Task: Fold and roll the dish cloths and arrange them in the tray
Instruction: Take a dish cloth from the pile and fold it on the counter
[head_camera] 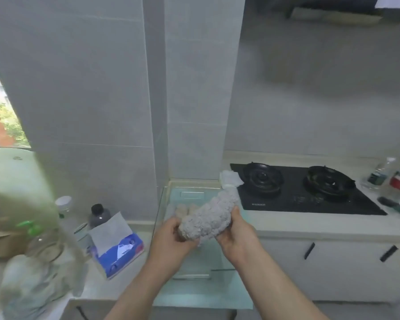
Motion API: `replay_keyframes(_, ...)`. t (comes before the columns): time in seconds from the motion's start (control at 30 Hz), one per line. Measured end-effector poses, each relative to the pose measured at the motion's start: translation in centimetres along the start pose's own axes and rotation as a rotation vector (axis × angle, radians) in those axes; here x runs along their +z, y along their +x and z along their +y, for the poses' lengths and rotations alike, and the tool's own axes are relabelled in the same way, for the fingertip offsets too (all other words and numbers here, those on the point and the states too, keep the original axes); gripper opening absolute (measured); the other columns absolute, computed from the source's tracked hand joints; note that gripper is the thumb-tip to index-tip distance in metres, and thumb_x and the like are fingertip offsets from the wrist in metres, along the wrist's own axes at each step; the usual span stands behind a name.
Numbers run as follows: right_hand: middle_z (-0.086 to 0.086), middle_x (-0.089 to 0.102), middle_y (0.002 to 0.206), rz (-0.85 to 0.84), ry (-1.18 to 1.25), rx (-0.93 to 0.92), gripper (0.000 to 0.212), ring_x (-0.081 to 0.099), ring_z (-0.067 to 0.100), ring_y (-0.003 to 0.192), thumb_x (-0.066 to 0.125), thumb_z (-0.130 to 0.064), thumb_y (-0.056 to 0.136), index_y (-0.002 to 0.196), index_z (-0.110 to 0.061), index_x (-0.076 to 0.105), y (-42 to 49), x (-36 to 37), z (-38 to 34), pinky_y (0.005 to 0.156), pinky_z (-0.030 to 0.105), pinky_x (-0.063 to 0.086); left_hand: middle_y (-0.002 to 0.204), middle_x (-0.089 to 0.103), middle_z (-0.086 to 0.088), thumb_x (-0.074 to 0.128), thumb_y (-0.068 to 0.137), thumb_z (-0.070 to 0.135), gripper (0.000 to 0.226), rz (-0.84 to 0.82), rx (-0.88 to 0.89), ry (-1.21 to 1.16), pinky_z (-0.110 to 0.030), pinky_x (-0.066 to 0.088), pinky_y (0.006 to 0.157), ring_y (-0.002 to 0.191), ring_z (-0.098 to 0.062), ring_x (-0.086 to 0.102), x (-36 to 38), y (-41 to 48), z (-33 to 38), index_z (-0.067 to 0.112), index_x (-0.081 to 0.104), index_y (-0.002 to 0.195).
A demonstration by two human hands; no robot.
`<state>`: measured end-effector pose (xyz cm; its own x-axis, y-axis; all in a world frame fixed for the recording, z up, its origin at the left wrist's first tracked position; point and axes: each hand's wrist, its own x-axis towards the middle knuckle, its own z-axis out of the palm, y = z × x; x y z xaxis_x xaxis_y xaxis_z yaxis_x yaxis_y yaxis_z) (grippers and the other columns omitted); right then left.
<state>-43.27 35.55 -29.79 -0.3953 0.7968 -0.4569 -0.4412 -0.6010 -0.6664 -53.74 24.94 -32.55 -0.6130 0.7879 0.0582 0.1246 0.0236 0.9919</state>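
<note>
Dish cloth [209, 217]: grey, nubbly, rolled

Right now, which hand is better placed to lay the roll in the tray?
Probably the right hand: it grips the roll near its middle, over the tray. The left hand only holds the near end.
</note>
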Motion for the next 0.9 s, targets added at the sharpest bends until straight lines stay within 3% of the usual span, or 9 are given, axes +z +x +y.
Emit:
replay_keyframes(0.1, 0.009, 0.066, 0.091, 0.100, -0.016, 0.040, 0.032, 0.063, 0.024, 0.078, 0.043, -0.037, 0.100, 0.094, -0.011, 0.061, 4.7, 3.2, 1.2, 0.063, 0.038, 0.052, 0.065, 0.062, 0.007, 0.084, 0.064, 0.017, 0.030, -0.072, 0.004, 0.219, -0.016, 0.041, 0.052, 0.057, 0.001, 0.054, -0.3, 4.8, -3.3, 0.022, 0.056, 0.074)
replay_keyframes(0.17, 0.010, 0.068, 0.094, 0.188, -0.138, -0.012, 0.033, 0.065, 0.025, 0.079, 0.043, -0.036, 0.101, 0.101, -0.010, 0.062, 8.2, 4.1, 1.8, 0.060, 0.031, 0.052, 0.067, 0.060, 0.009, 0.079, 0.070, 0.027, 0.023, -0.195, 0.005, 0.332, -0.015, 0.039, 0.054, 0.060, 0.003, 0.052, -0.6, 7.4, -5.1, 0.024, 0.056, 0.075)
replay_keyframes(0.23, 0.012, 0.068, 0.096, 0.270, -0.289, -0.107, 0.036, 0.065, 0.026, 0.081, 0.043, -0.036, 0.100, 0.109, -0.005, 0.060, 11.2, 4.4, 1.5, 0.064, 0.029, 0.052, 0.087, 0.065, 0.009, 0.068, 0.081, 0.031, 0.013, -0.392, 0.052, 0.534, -0.022, 0.048, 0.072, 0.079, 0.000, 0.058, -1.0, 10.0, -6.5, 0.023, 0.062, 0.089)
replay_keyframes(0.37, 0.014, 0.067, 0.104, 0.375, -0.481, -0.180, 0.036, 0.065, 0.032, 0.097, 0.041, -0.040, 0.100, 0.107, -0.009, 0.058, 15.7, 2.9, -0.9, 0.086, 0.040, 0.054, 0.127, 0.050, 0.000, 0.052, 0.094, 0.026, 0.029, -0.682, 0.137, 1.005, -0.025, 0.036, 0.093, 0.119, -0.020, 0.048, -1.8, 15.5, -9.7, 0.017, 0.055, 0.121)
replay_keyframes(0.47, 0.017, 0.068, 0.105, 0.386, -0.492, -0.143, 0.037, 0.065, 0.034, 0.100, 0.044, -0.041, 0.099, 0.106, -0.008, 0.059, 17.9, 1.8, -2.1, 0.083, 0.039, 0.052, 0.148, 0.032, -0.005, 0.049, 0.094, 0.019, 0.043, -0.849, 0.377, 1.246, -0.038, 0.026, 0.110, 0.138, -0.026, 0.026, -0.4, 18.2, -11.5, 0.015, 0.042, 0.136)
replay_keyframes(0.57, 0.013, 0.068, 0.103, 0.347, -0.488, -0.097, 0.036, 0.066, 0.030, 0.095, 0.044, -0.042, 0.099, 0.108, -0.011, 0.060, 19.2, 1.4, -1.8, 0.084, 0.039, 0.052, 0.160, 0.009, -0.006, 0.049, 0.095, 0.032, 0.060, -1.018, 0.513, 1.412, -0.050, 0.002, 0.118, 0.147, -0.026, -0.001, 1.4, 20.2, -12.5, 0.017, 0.025, 0.148)
replay_keyframes(0.63, 0.009, 0.069, 0.102, 0.319, -0.523, -0.061, 0.035, 0.066, 0.028, 0.095, 0.043, -0.042, 0.099, 0.106, -0.013, 0.061, 20.1, 1.3, -0.8, 0.087, 0.040, 0.053, 0.158, 0.015, -0.008, 0.046, 0.093, 0.046, 0.063, -1.074, 0.536, 1.506, -0.056, -0.001, 0.116, 0.147, -0.027, -0.001, 2.1, 21.5, -13.2, 0.019, 0.028, 0.147)
replay_keyframes(0.73, 0.008, 0.069, 0.091, 0.287, -0.636, 0.014, 0.036, 0.066, 0.024, 0.084, 0.039, -0.036, 0.099, 0.094, -0.011, 0.064, 21.3, 1.5, 2.1, 0.078, 0.035, 0.053, 0.152, 0.030, -0.006, 0.040, 0.094, 0.049, 0.057, -1.108, 0.502, 1.648, -0.058, 0.005, 0.113, 0.146, -0.028, 0.006, 2.0, 22.8, -14.6, 0.020, 0.037, 0.143)
replay_keyframes(0.9, 0.013, 0.066, 0.112, 0.294, -0.736, 0.095, 0.040, 0.064, 0.028, 0.099, 0.034, -0.037, 0.095, 0.103, -0.011, 0.062, 25.5, -0.5, 7.4, 0.087, 0.036, 0.049, 0.158, 0.021, 0.001, 0.048, 0.093, 0.038, 0.058, -1.121, 0.457, 1.632, -0.055, -0.005, 0.115, 0.147, -0.022, -0.002, 0.5, 23.2, -16.0, 0.022, 0.033, 0.147)
